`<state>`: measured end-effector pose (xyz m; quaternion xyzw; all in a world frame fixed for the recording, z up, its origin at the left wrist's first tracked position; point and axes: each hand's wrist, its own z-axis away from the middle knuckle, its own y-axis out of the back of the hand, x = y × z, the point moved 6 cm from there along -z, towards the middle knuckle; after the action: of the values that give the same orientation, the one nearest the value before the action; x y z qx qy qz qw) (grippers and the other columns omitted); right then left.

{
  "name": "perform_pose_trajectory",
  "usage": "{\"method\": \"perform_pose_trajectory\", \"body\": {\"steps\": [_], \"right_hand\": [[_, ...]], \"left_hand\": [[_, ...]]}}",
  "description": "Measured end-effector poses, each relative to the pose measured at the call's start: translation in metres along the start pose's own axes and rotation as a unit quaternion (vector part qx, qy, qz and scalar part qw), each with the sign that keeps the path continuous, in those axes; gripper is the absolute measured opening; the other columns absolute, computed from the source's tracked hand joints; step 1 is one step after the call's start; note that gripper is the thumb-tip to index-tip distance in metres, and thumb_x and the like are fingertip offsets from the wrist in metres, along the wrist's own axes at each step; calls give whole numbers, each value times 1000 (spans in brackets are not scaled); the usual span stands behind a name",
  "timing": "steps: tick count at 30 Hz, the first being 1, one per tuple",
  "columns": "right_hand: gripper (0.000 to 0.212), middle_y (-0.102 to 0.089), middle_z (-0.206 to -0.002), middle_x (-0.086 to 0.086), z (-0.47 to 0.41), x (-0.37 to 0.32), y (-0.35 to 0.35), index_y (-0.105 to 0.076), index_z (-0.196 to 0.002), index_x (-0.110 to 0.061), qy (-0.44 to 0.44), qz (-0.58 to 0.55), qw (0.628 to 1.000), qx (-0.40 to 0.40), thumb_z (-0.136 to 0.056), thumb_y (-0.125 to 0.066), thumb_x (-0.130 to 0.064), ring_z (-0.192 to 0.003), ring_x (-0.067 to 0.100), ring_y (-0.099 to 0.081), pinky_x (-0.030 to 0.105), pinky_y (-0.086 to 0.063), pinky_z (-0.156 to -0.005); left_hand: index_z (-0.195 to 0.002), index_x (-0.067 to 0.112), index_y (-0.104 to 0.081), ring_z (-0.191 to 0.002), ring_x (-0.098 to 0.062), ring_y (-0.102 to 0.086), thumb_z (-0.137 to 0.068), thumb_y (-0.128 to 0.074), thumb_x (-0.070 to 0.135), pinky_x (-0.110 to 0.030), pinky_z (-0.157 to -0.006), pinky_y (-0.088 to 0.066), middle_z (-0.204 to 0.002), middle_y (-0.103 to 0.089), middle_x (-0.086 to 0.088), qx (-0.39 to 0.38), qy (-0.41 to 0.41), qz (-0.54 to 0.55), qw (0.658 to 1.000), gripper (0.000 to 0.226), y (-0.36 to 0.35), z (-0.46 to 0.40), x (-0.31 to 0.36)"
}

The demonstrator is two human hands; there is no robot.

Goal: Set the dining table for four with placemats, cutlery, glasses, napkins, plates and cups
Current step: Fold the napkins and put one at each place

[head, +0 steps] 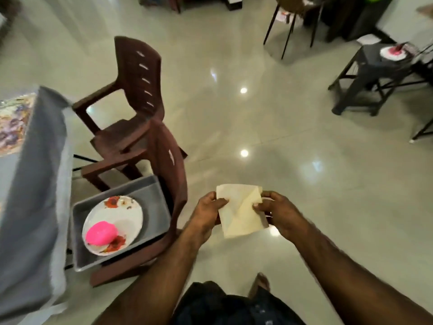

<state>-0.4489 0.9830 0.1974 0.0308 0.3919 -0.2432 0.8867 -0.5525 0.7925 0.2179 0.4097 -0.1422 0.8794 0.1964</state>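
A glossy pale tiled floor (269, 127) fills most of the view, with ceiling lights reflected on it. At the left edge, a worktop (30, 184) is covered with a grey cloth, and a patterned placemat (14, 123) is seen on its top, blurred. Beside the worktop two brown plastic chairs are placed close together: the far chair (131, 95) is bare, and the near chair (168, 184) carries a grey tray (154, 207) on its seat. In the tray a white plate (121, 214) with red flower prints is laid, and a pink cup (101, 232) lies upside down on the plate. At the upper right a dark stool (365, 73) is seen, with a white and pink item on it that is too blurred to name.

In front of the body, above the floor and well apart from the worktop, a cream folded napkin (241, 212) is held between both hands. Its left edge is pinched by the left hand (208, 212) and its right edge by the right hand (278, 212), so each grip is narrow and closed on the napkin.
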Motion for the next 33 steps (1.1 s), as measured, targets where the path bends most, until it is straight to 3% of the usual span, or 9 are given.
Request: {"method": "perform_pose_trajectory", "body": {"steps": [5, 8, 11, 15, 22, 25, 28, 30, 33], "right_hand": [[23, -76, -110, 15, -49, -70, 65, -72, -120, -16, 13, -56, 998, 15, -97, -67, -17, -90, 26, -72, 43, -56, -81], [33, -77, -113, 10, -96, -116, 74, -70, -122, -14, 17, -63, 998, -7, -97, -71, -35, -99, 31, -73, 52, -59, -90], [44, -77, -120, 11, -152, -167, 78, -67, -129, -14, 21, -24, 999, -20, -88, -81, -23, -112, 37, -72, 61, -56, -100], [45, -77, -118, 12, -229, -239, 88, -69, -126, -15, 15, -12, 1000, 1, -83, -83, -10, -109, 39, -73, 65, -56, -93], [31, -78, -106, 17, -319, -372, 104, -70, -109, -4, 59, -2, 998, 32, -84, -84, -14, -95, 36, -74, 53, -59, -88], [33, -75, -100, 20, -372, -426, 106, -68, -103, 6, 79, 31, 996, 27, -85, -85, -16, -94, 33, -75, 49, -60, -85], [16, -64, -77, 10, -449, -488, 102, -70, -80, -6, 102, 58, 993, 0, -84, -85, -8, -82, 27, -66, 42, -57, -77], [14, -63, -74, 3, -500, -532, 90, -72, -84, -7, 117, 70, 990, -24, -83, -84, -1, -77, 21, -61, 35, -54, -72], [21, -68, -82, 5, -571, -596, 65, -74, -98, -5, 116, 114, 985, -62, -81, -84, 3, -76, 16, -64, 31, -51, -69]], "left_hand": [[-125, 10, -69, -97, -31, -74, -100, -64, 12, -49, -89, -59, -117, -77, -16, -25, 9, 76, 997, 26, -56, -72, 58], [-127, 8, -69, -99, -31, -74, -98, -67, 13, -49, -91, -59, -118, -77, -17, -34, 4, 98, 995, 29, -72, -128, 91], [-127, 8, -69, -105, -35, -73, -98, -69, 15, -56, -97, -56, -121, -76, -17, -26, 22, 116, 993, 30, -82, -192, 119], [-117, 6, -67, -105, -36, -72, -97, -73, 25, -62, -96, -55, -125, -74, -16, 8, 58, 118, 991, 28, -87, -278, 172], [-133, 12, -68, -119, -37, -70, -88, -82, 14, -64, -104, -52, -126, -75, -12, -90, 40, 54, 994, 47, -112, -372, 291], [-130, 7, -69, -119, -42, -69, -89, -80, 10, -62, -105, -52, -125, -74, -17, -54, 10, 75, 996, 43, -104, -427, 338], [-125, 0, -71, -116, -46, -69, -89, -76, 6, -57, -103, -54, -123, -73, -25, 0, 4, 99, 995, 37, -89, -494, 387], [-124, -4, -70, -112, -42, -70, -90, -74, 6, -51, -98, -56, -124, -71, -28, 29, -11, 101, 994, 36, -77, -533, 421], [-125, -2, -70, -115, -43, -69, -91, -74, 11, -54, -102, -54, -124, -72, -26, 81, -16, 130, 988, 37, -57, -582, 468]]}}
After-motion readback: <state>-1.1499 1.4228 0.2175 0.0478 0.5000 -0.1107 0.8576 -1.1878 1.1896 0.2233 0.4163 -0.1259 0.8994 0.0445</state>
